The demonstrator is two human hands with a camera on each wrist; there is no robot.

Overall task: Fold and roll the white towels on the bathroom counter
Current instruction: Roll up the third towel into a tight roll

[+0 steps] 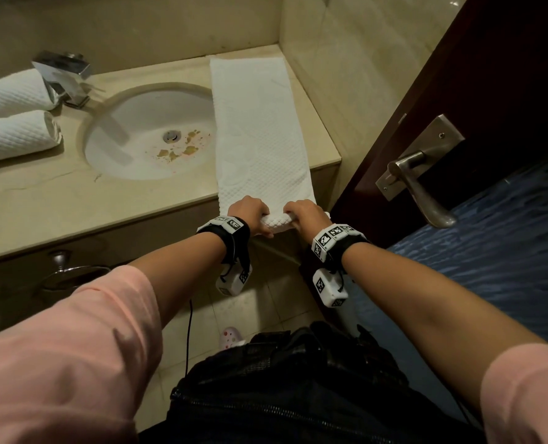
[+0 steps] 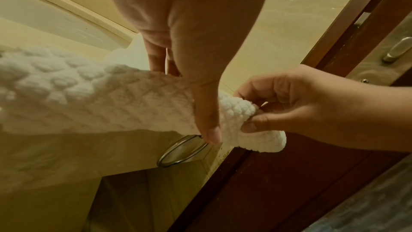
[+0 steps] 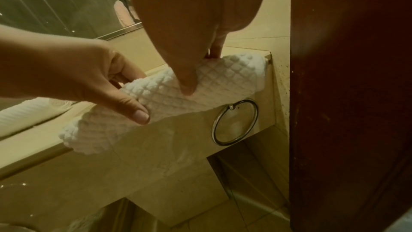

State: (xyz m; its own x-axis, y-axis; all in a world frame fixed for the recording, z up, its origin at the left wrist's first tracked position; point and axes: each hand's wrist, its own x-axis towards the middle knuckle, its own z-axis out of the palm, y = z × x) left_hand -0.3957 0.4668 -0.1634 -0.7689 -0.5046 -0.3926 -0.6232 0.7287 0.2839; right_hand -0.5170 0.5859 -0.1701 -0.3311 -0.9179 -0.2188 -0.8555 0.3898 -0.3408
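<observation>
Your left hand [image 1: 249,215] and right hand [image 1: 304,217], side by side, each clamp fingers and thumb on the towel's [image 1: 260,133] rolled near end at the counter [image 1: 74,200] edge; only the wrist views show the ring holder [image 3: 235,122] beneath.

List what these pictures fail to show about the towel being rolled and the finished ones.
- Long white waffle-weave towel: head view, the left hand and right hand cover most of its rolled near end, so the number of turns is unclear.
- Two rolled white towels: head view, cut off by the left edge.
- Left wrist view: near towel surface blurred.
</observation>
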